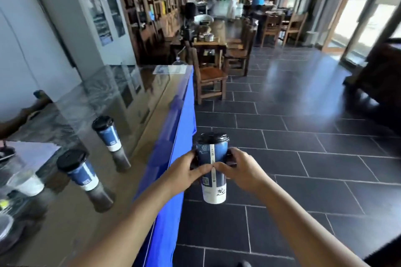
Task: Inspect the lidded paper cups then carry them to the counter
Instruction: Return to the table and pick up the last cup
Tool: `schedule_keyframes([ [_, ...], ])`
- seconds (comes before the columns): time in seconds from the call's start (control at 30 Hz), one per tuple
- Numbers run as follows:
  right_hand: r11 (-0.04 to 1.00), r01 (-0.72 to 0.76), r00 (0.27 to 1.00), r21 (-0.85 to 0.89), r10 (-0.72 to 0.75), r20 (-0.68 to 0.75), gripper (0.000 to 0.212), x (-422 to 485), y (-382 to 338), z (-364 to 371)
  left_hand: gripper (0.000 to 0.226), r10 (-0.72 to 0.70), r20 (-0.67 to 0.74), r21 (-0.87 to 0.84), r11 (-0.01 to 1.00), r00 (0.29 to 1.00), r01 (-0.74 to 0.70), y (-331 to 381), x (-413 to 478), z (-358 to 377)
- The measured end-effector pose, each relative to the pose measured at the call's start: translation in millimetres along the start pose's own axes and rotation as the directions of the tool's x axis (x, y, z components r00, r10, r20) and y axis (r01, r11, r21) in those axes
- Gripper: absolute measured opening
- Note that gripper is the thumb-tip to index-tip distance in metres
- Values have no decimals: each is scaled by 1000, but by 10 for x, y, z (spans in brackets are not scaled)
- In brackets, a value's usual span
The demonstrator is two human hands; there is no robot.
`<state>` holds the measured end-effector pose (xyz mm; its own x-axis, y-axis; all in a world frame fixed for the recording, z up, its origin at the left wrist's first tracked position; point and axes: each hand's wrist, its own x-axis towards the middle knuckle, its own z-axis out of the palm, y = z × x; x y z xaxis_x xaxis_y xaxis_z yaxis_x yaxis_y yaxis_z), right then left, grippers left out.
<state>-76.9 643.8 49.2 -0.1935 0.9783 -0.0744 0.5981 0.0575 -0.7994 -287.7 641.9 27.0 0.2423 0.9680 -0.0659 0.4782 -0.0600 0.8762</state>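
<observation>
Holding a tall blue-and-white paper cup with a black plastic lid [212, 167] upright between them, the left hand [186, 171] and right hand [240, 171] are both wrapping its middle, thumbs nearly meeting on the seam. It is hanging over the dark tiled floor [303, 158], just right of the glossy stone counter with a blue front [152, 102]. This looks like inspection finishing. Two matching lidded cups [80, 171] are standing to the left of the left hand; next, swinging leftward and setting down level seems needed.

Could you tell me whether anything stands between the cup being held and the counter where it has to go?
Nothing visible does. Both hands, left and right, hold the cup over the floor just right of the counter, whose near surface is bare beside the two cups already standing there.
</observation>
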Motion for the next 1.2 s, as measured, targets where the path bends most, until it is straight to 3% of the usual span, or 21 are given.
schedule_keyframes([
  [0.1,998,68,996,6,-68,53,59,681,72,-132,58,-34,-98,6,999,995,35,-21,520,-105],
  [0.27,991,127,973,-47,-116,198,33,1815,26,-328,31,-119,-219,-59,992,969,109,-33,1279,-355],
  [0.37,980,194,933,-46,-170,317,21,2427,-126,-259,38,-186,-307,-131,980,933,152,-133,1563,-596],
  [0.43,969,241,899,-49,-204,387,16,2792,-245,-113,48,-250,-360,-188,963,899,192,-270,1684,-789],
  [0.57,950,309,834,-38,-251,490,34,3510,-555,351,30,-324,-454,-253,940,830,229,-681,1909,-1237],
  [0.77,920,387,749,-62,-274,604,25,4665,-884,1263,53,-411,-528,-346,903,743,254,-1482,2332,-1922],
  [0.83,920,387,702,-64,-249,667,25,4997,-960,1524,63,-460,-540,-384,880,705,280,-1723,2432,-2098],
  [1.0,918,395,577,-20,-231,784,43,5646,-1161,1962,45,-492,-627,-394,869,604,300,-2120,2695,-2405],
  [1.2,887,459,436,40,-265,860,55,6242,-1290,2409,62,-526,-716,-377,845,459,379,-2405,2992,-2601],
])
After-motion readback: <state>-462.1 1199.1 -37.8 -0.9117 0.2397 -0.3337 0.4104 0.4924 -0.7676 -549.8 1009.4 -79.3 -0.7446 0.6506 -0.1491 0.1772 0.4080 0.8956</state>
